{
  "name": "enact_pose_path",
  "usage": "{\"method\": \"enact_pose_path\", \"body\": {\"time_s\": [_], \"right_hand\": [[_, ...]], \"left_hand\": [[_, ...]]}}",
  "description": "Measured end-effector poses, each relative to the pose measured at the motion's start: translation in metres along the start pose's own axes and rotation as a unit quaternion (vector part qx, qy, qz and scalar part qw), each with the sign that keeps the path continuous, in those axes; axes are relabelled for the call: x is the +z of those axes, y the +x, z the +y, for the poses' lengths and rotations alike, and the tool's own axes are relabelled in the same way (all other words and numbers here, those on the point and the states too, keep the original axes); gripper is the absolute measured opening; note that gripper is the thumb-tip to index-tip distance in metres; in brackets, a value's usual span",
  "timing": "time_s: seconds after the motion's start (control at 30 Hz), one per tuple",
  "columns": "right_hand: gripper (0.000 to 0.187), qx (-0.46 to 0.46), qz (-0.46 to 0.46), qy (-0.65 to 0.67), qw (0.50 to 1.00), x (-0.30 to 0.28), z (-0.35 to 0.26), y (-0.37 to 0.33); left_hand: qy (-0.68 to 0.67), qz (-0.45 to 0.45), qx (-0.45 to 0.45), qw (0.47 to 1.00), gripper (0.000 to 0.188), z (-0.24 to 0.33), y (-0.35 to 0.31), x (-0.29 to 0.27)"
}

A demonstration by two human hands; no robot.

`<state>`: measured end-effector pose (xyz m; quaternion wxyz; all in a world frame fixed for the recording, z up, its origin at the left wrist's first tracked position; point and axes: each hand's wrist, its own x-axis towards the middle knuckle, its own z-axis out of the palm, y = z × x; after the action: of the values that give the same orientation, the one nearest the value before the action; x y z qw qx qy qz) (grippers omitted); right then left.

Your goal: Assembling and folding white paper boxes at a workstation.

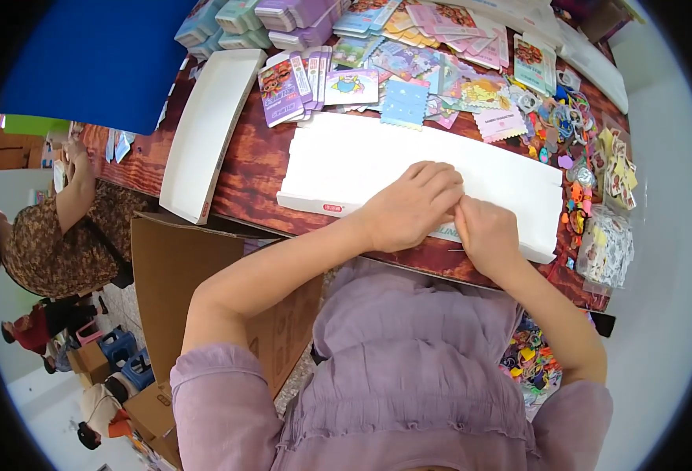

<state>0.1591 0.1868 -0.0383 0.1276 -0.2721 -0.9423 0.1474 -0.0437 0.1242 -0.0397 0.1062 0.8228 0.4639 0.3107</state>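
A long white cardboard tray [346,169] lies in front of me along the near edge of the table. Over its front side my left hand [418,206] is closed, back upward, with the fingers curled together. My right hand [489,234] is closed like a fist against those fingertips, its thumb up beside them. Whatever the two hands pinch between them is hidden. Just under them shows a pale printed edge [446,232], mostly covered. Beyond the tray lie printed cards, among them a blue card with zigzag edges [405,102] and a white-pink one [501,123].
Small colourful trinkets [570,157] and clear bags of pieces [607,250] fill the table's right side. Stacked small boxes [299,20] stand at the back. A second white tray [205,133] and an open carton [173,267] are on my left. Another person [67,235] works further left.
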Motion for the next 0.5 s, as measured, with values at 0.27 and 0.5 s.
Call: {"method": "enact_pose_path", "body": {"time_s": [0.27, 0.5], "right_hand": [[0.036, -0.037, 0.072, -0.021, 0.996, 0.009, -0.001, 0.021], [0.044, -0.048, 0.063, -0.031, 0.996, 0.023, 0.008, 0.021]], "left_hand": [[-0.091, -0.038, -0.067, 0.993, 0.078, -0.011, 0.001, 0.003], [-0.049, -0.046, -0.059, 0.996, 0.073, -0.005, 0.000, 0.002]]}}
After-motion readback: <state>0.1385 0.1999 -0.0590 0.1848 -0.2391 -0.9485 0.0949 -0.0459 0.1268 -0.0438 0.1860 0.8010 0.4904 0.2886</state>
